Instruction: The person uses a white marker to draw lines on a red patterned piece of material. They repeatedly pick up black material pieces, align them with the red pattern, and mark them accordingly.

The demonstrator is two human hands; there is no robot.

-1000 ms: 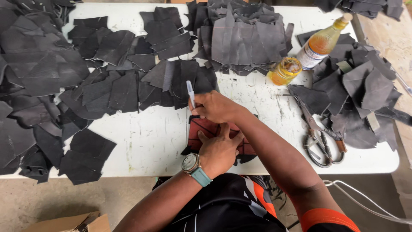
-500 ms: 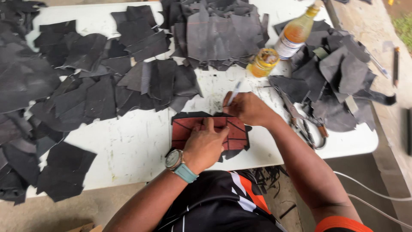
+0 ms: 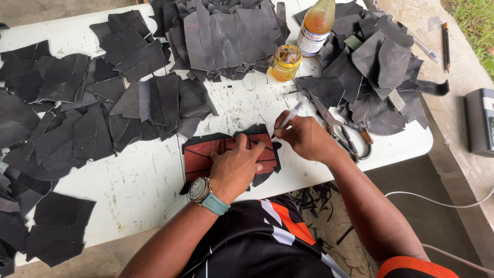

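Left hand [image 3: 237,166] flat, open grip, pins red template [image 3: 206,154] steady on dark piece [image 3: 267,175]; right hand [image 3: 304,136] at 3 o'clock, grip pinching pen [image 3: 291,114] against template edge.

Even, soft daylight, sharp focus throughout, faint shadows, mild wide-angle bending at the edges.
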